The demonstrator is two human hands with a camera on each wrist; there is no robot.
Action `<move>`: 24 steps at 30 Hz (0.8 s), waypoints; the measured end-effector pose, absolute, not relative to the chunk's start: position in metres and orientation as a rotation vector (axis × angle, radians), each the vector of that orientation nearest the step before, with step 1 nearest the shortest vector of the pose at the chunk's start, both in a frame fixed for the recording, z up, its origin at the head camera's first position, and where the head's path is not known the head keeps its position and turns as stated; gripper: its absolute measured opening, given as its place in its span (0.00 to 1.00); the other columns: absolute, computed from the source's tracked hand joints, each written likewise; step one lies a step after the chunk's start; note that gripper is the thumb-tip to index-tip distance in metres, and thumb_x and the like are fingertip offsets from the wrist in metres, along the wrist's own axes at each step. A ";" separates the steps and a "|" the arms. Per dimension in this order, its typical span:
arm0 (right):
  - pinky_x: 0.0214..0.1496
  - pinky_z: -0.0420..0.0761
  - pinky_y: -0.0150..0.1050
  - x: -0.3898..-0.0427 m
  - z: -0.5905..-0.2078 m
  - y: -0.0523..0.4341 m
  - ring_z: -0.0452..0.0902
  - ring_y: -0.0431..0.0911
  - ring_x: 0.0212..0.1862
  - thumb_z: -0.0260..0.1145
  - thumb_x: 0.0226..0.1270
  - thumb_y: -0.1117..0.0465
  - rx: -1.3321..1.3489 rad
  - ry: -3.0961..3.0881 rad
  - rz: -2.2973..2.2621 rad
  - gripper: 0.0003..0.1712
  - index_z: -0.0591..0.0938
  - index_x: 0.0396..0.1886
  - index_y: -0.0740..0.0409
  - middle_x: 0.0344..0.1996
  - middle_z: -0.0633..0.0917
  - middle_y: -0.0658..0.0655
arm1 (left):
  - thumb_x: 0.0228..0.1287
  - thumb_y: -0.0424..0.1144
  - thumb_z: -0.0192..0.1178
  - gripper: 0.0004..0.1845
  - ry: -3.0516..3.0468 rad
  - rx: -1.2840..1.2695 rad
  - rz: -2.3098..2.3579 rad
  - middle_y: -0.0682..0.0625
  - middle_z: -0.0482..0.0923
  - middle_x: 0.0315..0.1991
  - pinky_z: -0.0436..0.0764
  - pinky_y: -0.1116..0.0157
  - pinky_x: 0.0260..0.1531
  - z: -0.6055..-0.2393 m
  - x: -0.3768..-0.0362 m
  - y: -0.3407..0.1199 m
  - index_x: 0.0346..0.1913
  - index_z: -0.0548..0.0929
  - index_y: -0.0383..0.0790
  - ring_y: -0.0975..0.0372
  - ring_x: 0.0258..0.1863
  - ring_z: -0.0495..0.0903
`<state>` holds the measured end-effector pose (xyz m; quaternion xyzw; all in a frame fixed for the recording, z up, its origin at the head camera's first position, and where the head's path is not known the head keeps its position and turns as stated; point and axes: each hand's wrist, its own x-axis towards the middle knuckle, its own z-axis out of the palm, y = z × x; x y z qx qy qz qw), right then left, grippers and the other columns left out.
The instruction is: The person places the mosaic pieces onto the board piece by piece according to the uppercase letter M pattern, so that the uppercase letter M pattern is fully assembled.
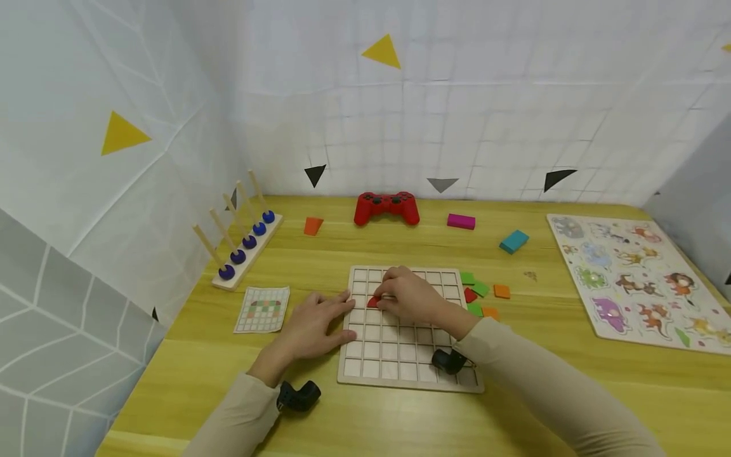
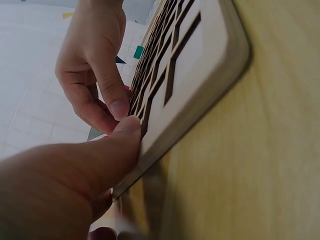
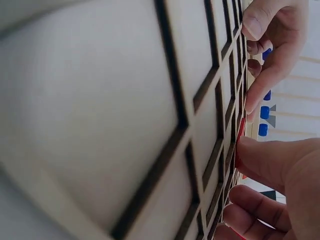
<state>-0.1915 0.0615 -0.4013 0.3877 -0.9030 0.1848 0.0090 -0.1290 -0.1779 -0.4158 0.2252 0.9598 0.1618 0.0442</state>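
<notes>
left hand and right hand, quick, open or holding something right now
Left hand: open, touching the left edge of the grid board.
Right hand: closed, holding a red piece at the board.

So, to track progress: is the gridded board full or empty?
Mostly empty: the gridded board shows bare cells; the right hand holds a red piece at it and hides some cells.

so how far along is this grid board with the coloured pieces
Barely begun, it seems. Done: the grid board lies flat, left hand at its left edge; no settled piece shows, though the right hand hides some cells. In hand: the right hand pinches a red piece near the upper left. Remaining: green pieces, orange pieces and another red piece lie loose by the board's right edge, probably awaiting placement.
</notes>
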 end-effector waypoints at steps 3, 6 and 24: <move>0.52 0.79 0.46 -0.192 -0.400 0.070 0.77 0.50 0.48 0.69 0.65 0.58 1.199 -2.811 0.603 0.12 0.88 0.46 0.57 0.45 0.83 0.57 | 0.65 0.60 0.59 0.33 2.925 0.691 0.504 0.54 0.62 0.75 0.68 0.60 0.43 -0.416 -0.129 -0.175 0.70 0.72 0.52 0.58 0.48 0.68; 0.51 0.79 0.48 -0.193 -0.395 0.089 0.78 0.52 0.48 0.68 0.66 0.61 1.134 -2.787 0.670 0.14 0.87 0.50 0.60 0.47 0.83 0.60 | 0.66 0.60 0.59 0.33 2.925 0.704 0.505 0.53 0.62 0.75 0.70 0.59 0.43 -0.415 -0.130 -0.173 0.70 0.72 0.51 0.56 0.50 0.69; 0.47 0.78 0.56 -0.191 -0.408 0.246 0.79 0.60 0.45 0.72 0.61 0.55 0.667 -2.953 0.516 0.17 0.88 0.45 0.62 0.41 0.85 0.66 | 0.67 0.59 0.58 0.27 2.990 0.826 0.458 0.51 0.64 0.75 0.68 0.61 0.39 -0.422 -0.127 -0.179 0.67 0.75 0.59 0.54 0.51 0.70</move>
